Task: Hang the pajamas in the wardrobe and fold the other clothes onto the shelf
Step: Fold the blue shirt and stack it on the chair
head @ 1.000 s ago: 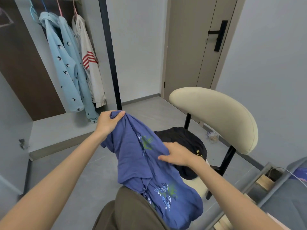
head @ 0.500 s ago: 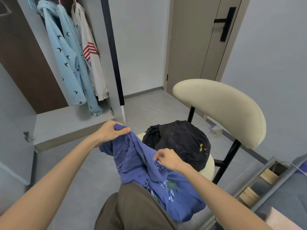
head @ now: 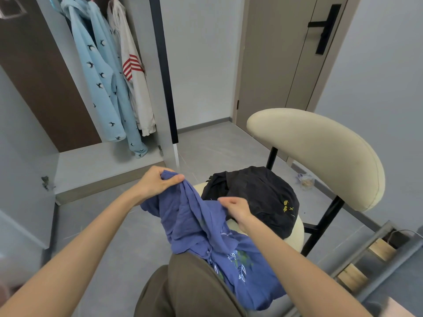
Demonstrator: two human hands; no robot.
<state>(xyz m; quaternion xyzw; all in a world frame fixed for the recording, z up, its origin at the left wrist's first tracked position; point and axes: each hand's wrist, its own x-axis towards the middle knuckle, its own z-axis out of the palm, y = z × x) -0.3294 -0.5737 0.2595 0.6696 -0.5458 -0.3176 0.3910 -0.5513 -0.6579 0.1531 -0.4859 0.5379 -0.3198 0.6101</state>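
A crumpled blue garment point(head: 194, 227) with a white and green leaf print drapes from my hands down over my knee. My left hand point(head: 158, 183) grips its upper end, fingers curled round the cloth. My right hand point(head: 235, 208) pinches a fold of it at mid-height. A black garment point(head: 256, 195) with a small yellow mark lies heaped on the cream chair seat point(head: 295, 234). In the open wardrobe hang light-blue bird-print pajamas point(head: 103, 81) and a white top with red stripes point(head: 135, 83), above the grey shelf point(head: 98, 165).
The chair's cream backrest point(head: 320, 154) curves to my right on black legs. A closed door with a black handle point(head: 325, 28) stands behind it. A grey bed frame with wooden slats point(head: 375, 250) is at lower right. Some small litter point(head: 305, 181) lies on the floor by the wall.
My left hand has lowered with the blue garment's top end. My right hand went from lying flat on the cloth to pinching a fold of it. The view has tilted down slightly.
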